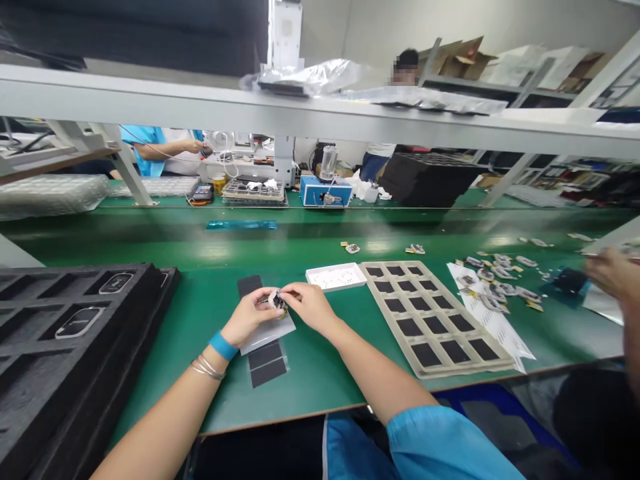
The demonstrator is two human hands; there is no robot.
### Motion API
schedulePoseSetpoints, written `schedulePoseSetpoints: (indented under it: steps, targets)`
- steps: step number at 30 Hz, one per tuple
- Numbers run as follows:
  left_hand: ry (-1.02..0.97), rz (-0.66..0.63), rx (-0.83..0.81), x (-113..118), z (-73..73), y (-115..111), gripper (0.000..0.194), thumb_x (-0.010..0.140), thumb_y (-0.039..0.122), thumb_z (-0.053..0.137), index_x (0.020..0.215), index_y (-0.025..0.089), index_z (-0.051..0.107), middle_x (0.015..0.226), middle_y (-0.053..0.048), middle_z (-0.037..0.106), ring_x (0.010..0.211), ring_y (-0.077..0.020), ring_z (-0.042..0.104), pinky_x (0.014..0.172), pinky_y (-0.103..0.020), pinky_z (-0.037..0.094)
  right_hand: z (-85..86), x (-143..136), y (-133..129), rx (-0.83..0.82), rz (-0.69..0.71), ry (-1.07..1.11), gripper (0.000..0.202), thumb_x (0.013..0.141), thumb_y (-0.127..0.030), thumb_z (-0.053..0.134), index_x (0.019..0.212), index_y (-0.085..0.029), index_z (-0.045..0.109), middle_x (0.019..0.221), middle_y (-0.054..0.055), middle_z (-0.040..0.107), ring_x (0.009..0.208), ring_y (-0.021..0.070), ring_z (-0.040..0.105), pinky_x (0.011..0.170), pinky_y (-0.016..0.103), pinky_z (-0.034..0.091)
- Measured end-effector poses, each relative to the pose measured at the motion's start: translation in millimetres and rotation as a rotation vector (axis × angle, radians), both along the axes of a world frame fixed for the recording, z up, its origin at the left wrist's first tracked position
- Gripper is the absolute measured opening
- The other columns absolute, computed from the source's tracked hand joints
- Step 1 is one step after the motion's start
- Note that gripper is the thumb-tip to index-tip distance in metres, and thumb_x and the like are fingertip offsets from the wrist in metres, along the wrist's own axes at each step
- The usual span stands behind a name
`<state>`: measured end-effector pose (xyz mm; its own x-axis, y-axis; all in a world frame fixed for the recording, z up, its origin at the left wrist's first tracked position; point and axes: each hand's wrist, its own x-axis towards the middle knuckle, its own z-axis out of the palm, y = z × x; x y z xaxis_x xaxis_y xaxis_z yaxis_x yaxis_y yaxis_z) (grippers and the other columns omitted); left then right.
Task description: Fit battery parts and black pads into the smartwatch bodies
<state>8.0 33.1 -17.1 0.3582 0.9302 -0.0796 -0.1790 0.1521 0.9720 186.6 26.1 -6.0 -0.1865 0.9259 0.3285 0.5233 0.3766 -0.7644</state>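
Note:
My left hand (250, 316), with a blue band and bangles at its wrist, is closed around a small white-and-dark electronic part (276, 300). The fingertips of my right hand (311, 305) are pinched together at the part's right edge. Whether they hold a smaller piece there is too small to tell. Beneath both hands lie a white paper sheet (265, 337) and dark rectangular pads (267, 365) on the green table. A shallow white tray (336, 277) with tiny bits in it stands just beyond my right hand.
Black foam trays (145, 320) holding watch-like frames are stacked at left. A beige compartment tray (430, 320) lies to the right, beside a pile of small parts (493, 287). Another person's hand (610, 277) is at the far right. A shelf beam (320, 117) crosses above the table.

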Motion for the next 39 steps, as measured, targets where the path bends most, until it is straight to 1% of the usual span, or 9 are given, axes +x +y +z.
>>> schedulePoseSetpoints:
  steps: [5, 7, 10, 13, 17, 24, 30, 34, 39]
  targets:
    - [-0.008, 0.038, 0.055, 5, -1.5, 0, 0.06, 0.051, 0.024, 0.094, 0.103, 0.018, 0.067, 0.102, -0.005, 0.072, 0.085, -0.018, 0.071, 0.085, -0.032, 0.057, -4.1, 0, -1, 0.254, -0.042, -0.143, 0.014, 0.091, -0.019, 0.061, 0.084, -0.023, 0.073, 0.091, 0.005, 0.075, 0.088, 0.0184, 0.069, 0.085, 0.033, 0.055]
    - [-0.07, 0.046, 0.052, 8, -2.1, -2, 0.06, 0.049, 0.024, 0.094, 0.102, 0.018, 0.065, 0.098, -0.003, 0.072, 0.082, -0.0162, 0.069, 0.083, -0.031, 0.057, -6.1, -1, -2, 0.358, -0.047, -0.124, 0.016, 0.093, -0.021, 0.06, 0.082, -0.022, 0.072, 0.092, 0.006, 0.075, 0.09, 0.019, 0.068, 0.087, 0.035, 0.054]
    - [-0.16, 0.037, 0.053, 11, -3.4, -4, 0.06, 0.047, 0.024, 0.095, 0.099, 0.018, 0.064, 0.089, -0.001, 0.071, 0.078, -0.013, 0.066, 0.079, -0.027, 0.056, -8.8, -7, -5, 0.457, -0.065, 0.001, 0.018, 0.095, -0.024, 0.058, 0.082, -0.021, 0.07, 0.09, 0.005, 0.074, 0.089, 0.0187, 0.067, 0.088, 0.036, 0.053]
    - [-0.213, 0.052, 0.065, 13, -4.8, -5, 0.061, 0.046, 0.023, 0.096, 0.096, 0.019, 0.062, 0.085, 0.001, 0.069, 0.075, -0.0111, 0.064, 0.075, -0.024, 0.054, -11.2, -13, -7, 0.478, -0.12, 0.081, 0.017, 0.094, -0.026, 0.059, 0.082, -0.023, 0.071, 0.092, 0.005, 0.074, 0.092, 0.0195, 0.067, 0.09, 0.039, 0.052]
    - [-0.218, 0.077, 0.105, 14, -4.7, -6, 0.062, 0.046, 0.027, 0.096, 0.096, 0.02, 0.061, 0.091, 0.0, 0.068, 0.08, -0.012, 0.064, 0.079, -0.027, 0.055, -13.4, -16, -8, 0.457, -0.174, 0.054, 0.018, 0.093, -0.03, 0.06, 0.082, -0.025, 0.073, 0.095, 0.006, 0.073, 0.095, 0.0222, 0.064, 0.092, 0.043, 0.052]
    - [-0.223, 0.064, 0.128, 14, -4.1, -5, 0.061, 0.045, 0.027, 0.097, 0.094, 0.02, 0.061, 0.087, 0.001, 0.067, 0.075, -0.0106, 0.064, 0.078, -0.026, 0.055, -14.6, -17, -9, 0.455, -0.179, 0.075, 0.021, 0.094, -0.032, 0.059, 0.082, -0.025, 0.073, 0.091, 0.005, 0.074, 0.091, 0.0215, 0.066, 0.089, 0.043, 0.054]
    - [-0.216, 0.081, 0.137, 16, -6.8, -7, 0.062, 0.047, 0.032, 0.097, 0.094, 0.02, 0.059, 0.088, 0.0, 0.066, 0.077, -0.0127, 0.064, 0.076, -0.028, 0.057, -12.0, -21, -13, 0.491, -0.215, 0.09, 0.022, 0.095, -0.031, 0.057, 0.082, -0.025, 0.073, 0.09, 0.005, 0.074, 0.088, 0.0214, 0.065, 0.086, 0.042, 0.054]
    - [-0.153, 0.155, 0.231, 15, -6.1, -7, 0.059, 0.045, 0.031, 0.097, 0.091, 0.02, 0.062, 0.09, -0.001, 0.066, 0.085, -0.0154, 0.065, 0.081, -0.03, 0.057, -9.7, -17, -11, 0.481, -0.149, -0.021, 0.022, 0.095, -0.032, 0.056, 0.084, -0.026, 0.073, 0.093, 0.005, 0.075, 0.09, 0.022, 0.064, 0.087, 0.043, 0.052]
    - [-0.163, 0.157, 0.211, 12, -4.6, -6, 0.061, 0.042, 0.025, 0.098, 0.094, 0.019, 0.067, 0.094, -0.003, 0.069, 0.091, -0.018, 0.066, 0.084, -0.032, 0.058, -6.5, -8, -8, 0.604, -0.092, -0.276, 0.022, 0.097, -0.028, 0.052, 0.094, -0.026, 0.074, 0.1, 0.004, 0.075, 0.092, 0.0215, 0.062, 0.106, 0.049, 0.04]
